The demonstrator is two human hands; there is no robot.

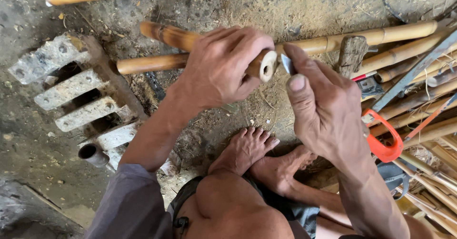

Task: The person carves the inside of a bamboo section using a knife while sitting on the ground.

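Seen from the head camera, the left hand (221, 67) is wrapped firmly around a bamboo stick (181, 39) near its cut end (267, 65), which points toward the person and shows a pale ring with a small hollow in the middle. The stick is held up above the dirt floor (295, 5), its far end slanting away to the upper left. The right hand (328, 110) pinches a small blade (287, 64) between thumb and fingers, and the blade's edge sits against the rim of the cut end — touching or nearly so.

The stick looks stiff and light, with a smooth, somewhat slippery skin and raised joints; the thin wall at the cut end would likely chip or split under a hard push. The best hold seems to be just behind the end, as it is gripped now, so the end cannot wobble.

By count: one stick in hand, one blade, two bare feet (259, 155) crossed below. Three more bamboo poles (352, 39) lie loose on the floor — many others are heaped at the right, too tangled to count. One orange-handled saw (385, 146) lies among them, and one short wooden block (351, 53) stands beside the long pole.
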